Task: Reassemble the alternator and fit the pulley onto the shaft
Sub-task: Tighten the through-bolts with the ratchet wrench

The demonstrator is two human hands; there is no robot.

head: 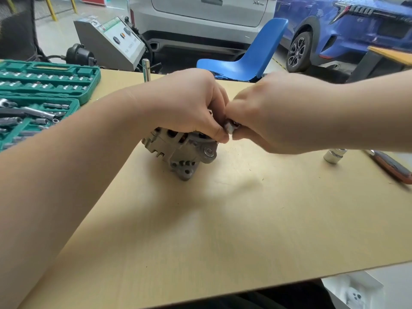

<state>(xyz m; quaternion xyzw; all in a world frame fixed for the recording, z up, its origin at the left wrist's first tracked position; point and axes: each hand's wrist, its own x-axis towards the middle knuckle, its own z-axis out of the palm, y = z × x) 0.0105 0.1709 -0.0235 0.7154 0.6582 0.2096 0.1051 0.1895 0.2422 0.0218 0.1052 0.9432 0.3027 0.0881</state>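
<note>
At the centre of the wooden table (223,219) the alternator (180,150) rests on its housing. The left hand (187,105) curls over its top, thumb pressed at its right edge. Just at 3 o'clock of that thumb, the right hand (267,121) pinches a small, blurred metal part (230,127). At 9 o'clock lies an open green socket set (42,97); at 3 o'clock stand a loose socket (333,156) and a red-handled tool (392,166).

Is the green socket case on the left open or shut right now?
Open. The green socket case lies flat on the table, both halves up, with rows of sockets and a ratchet handle exposed inside.
</note>
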